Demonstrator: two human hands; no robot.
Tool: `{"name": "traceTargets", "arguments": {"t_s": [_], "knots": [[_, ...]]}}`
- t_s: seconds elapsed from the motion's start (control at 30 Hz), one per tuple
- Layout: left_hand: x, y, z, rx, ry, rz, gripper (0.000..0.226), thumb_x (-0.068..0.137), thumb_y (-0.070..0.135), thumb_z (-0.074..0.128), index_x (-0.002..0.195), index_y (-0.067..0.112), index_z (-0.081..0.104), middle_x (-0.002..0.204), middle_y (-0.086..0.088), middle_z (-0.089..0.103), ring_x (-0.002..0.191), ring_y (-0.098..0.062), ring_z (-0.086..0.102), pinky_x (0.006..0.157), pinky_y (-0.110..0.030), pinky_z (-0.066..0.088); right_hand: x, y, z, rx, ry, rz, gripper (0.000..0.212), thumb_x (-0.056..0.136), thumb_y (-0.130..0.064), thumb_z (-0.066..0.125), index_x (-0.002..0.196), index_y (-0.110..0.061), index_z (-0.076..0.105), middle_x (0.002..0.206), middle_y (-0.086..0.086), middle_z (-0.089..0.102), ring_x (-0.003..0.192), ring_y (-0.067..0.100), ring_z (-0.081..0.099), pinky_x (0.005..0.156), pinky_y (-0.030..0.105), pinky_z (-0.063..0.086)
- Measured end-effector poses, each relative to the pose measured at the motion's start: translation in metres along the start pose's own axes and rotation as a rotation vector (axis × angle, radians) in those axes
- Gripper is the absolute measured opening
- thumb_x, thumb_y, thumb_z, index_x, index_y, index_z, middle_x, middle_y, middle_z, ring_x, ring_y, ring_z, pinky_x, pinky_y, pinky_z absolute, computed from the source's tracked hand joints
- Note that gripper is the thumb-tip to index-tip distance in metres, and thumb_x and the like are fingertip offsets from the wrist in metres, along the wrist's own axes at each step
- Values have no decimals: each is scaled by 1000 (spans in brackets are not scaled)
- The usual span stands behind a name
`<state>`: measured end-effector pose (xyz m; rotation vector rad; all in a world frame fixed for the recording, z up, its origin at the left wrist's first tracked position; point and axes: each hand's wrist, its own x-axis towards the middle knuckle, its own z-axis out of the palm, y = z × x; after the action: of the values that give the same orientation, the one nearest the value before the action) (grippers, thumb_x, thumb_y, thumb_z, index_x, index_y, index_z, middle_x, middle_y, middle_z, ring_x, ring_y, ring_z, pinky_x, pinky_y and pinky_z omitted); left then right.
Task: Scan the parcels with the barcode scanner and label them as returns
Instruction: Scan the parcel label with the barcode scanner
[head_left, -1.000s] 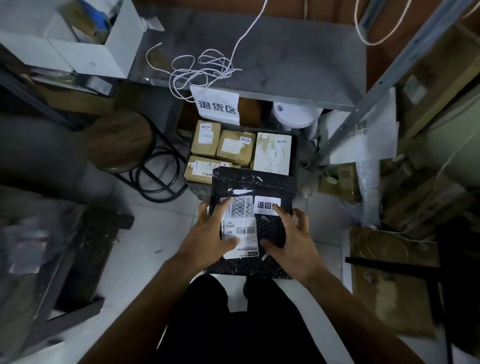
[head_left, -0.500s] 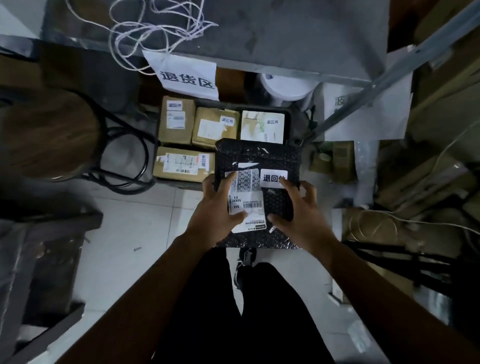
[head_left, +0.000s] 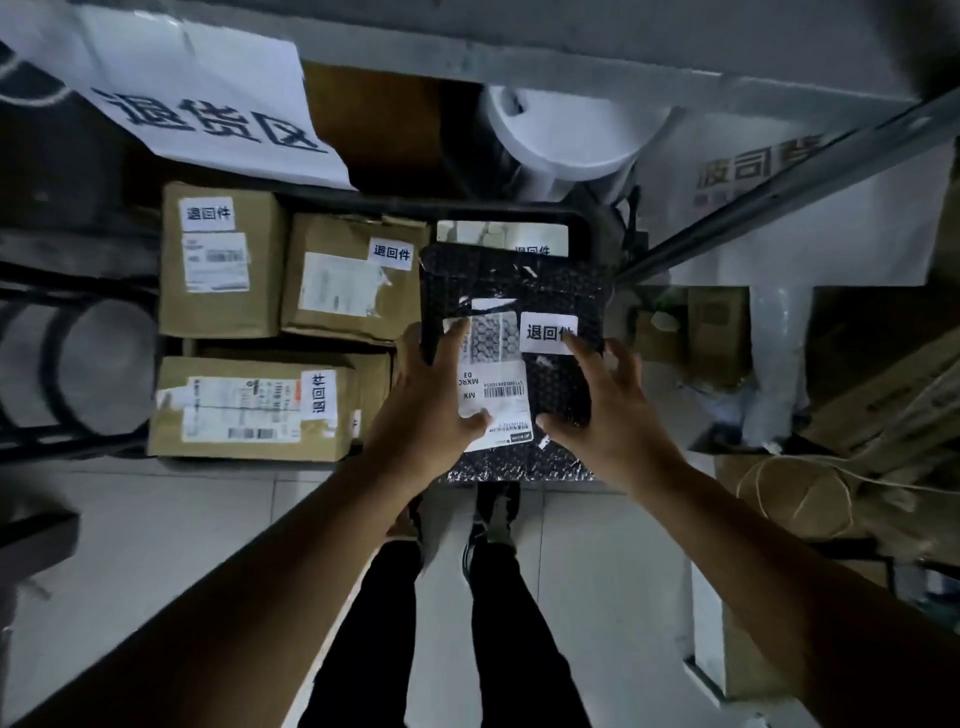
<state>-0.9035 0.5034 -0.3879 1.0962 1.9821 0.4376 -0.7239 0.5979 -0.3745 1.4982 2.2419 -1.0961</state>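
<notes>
A black bubble-wrap parcel (head_left: 563, 395) hangs over the right side of a black crate (head_left: 467, 210). It carries a white shipping label (head_left: 501, 395) with a barcode and a white return sticker (head_left: 545, 332). My left hand (head_left: 421, 410) holds the parcel's left edge, thumb and forefinger lying on the shipping label. My right hand (head_left: 608, 415) has its fingers spread, thumb on the parcel and forefinger tip on the return sticker. No scanner is in view.
In the crate lie three brown boxes (head_left: 218, 260) (head_left: 353, 280) (head_left: 249, 405) and a white parcel (head_left: 498, 236), each with a return sticker. A paper sign (head_left: 208, 114) hangs from the shelf above. A stool (head_left: 78, 364) stands left, cardboard (head_left: 779, 493) right.
The view has closed in on the crate and the parcel has come down over its right side. My right hand's fingers have spread out.
</notes>
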Motion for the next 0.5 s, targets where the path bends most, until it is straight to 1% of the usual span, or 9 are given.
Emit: {"name": "traceTargets", "arguments": {"t_s": [0.03,0.1,0.17,0.23,0.3,0.37,0.43,0.5], "knots": [[17,-4,7,8,12,7,100,78,22,82,156,23,17,155,-12,8,133,-29,43,96,-19,36,18,8,3,-10,16,-12,92,81,-35,77,154,-30,22,155,10,7,142,34,25,113,40,28],[49,-12,20,25,50,31,101,77,21,82,156,22,18,157,-13,8,135,-30,42,97,-22,37,51,21,8,-28,53,-36,93,79,-36,79,153,-30,23,155,10,8,140,35,28,112,42,30],[78,-17,30,44,82,41,102,77,22,83,156,22,17,157,-14,9,139,-32,35,104,-29,37,81,33,11,-46,87,-65,93,79,-36,79,154,-30,23,154,11,9,139,34,31,109,38,34],[100,-21,37,88,105,41,104,77,24,83,156,23,16,156,-15,12,141,-34,29,109,-38,37,104,41,12,-66,108,-87,93,80,-35,78,154,-28,22,153,13,11,140,32,28,108,33,30],[114,-23,42,145,104,30,104,77,27,83,156,23,15,154,-15,15,142,-33,24,107,-43,40,119,45,12,-119,102,-83,94,81,-38,77,155,-29,20,153,15,13,141,31,24,111,34,29],[121,-25,44,225,86,17,105,77,33,82,156,24,14,153,-14,17,140,-32,21,102,-45,45,128,48,14,-178,74,-76,94,82,-41,75,156,-30,17,154,15,13,142,32,21,112,38,31],[123,-28,46,310,86,5,106,77,40,81,156,26,12,153,-14,17,140,-31,19,100,-46,45,131,47,17,-186,59,-74,93,83,-41,74,156,-29,17,156,15,10,143,33,19,112,41,31],[123,-30,48,366,100,-2,107,76,45,79,156,29,10,155,-14,14,142,-32,17,101,-47,43,131,46,19,-174,63,-69,93,83,-40,74,155,-29,17,158,14,5,145,35,16,112,42,31]]}}
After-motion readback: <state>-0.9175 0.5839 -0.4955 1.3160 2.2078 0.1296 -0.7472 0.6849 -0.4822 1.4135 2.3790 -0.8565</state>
